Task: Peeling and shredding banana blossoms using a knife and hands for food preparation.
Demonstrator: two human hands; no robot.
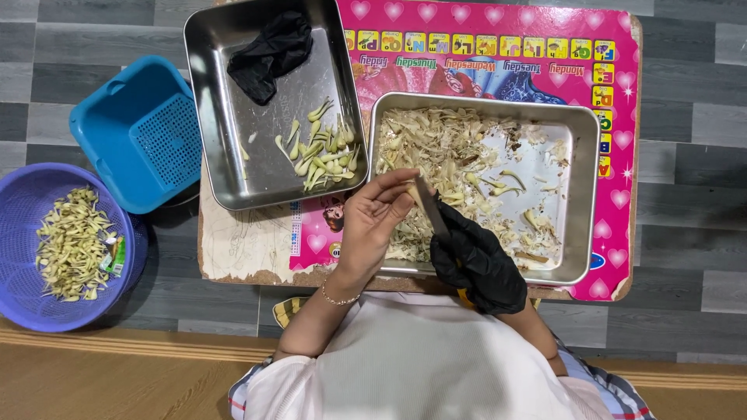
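Here, seen from above, a person sits on the floor at a low board covered with a pink children's mat (615,155). The bare left hand (373,222), with a thin bracelet at the wrist, pinches a small pale flower piece (410,176) between its fingertips. The right hand (476,260), in a black glove, is clenched around a knife (429,206), whose blade slants up to meet that pinched piece; the handle is hidden inside the fist.

Both hands hover over the near left corner of a steel tray (587,194). Just beyond the fingertips, this tray holds a heap of pale shredded trimmings (443,148), with a few whole curved pieces scattered further right of the knife.

To the left of the left hand, and a little farther from the person, lies a second steel tray (210,117). A cluster of greenish-white cleaned pieces (323,152) rests in its near right part, close to the pinching fingers, and a crumpled black glove (268,53) lies at its far end.

Further left still, well apart from the hands, an upturned blue plastic basket (136,132) sits on the grey floor. Nearer the person and at the far left edge is a round purple basket (19,257) holding a pile of pale yellow flower strips (70,245) and a small green packet (115,255).
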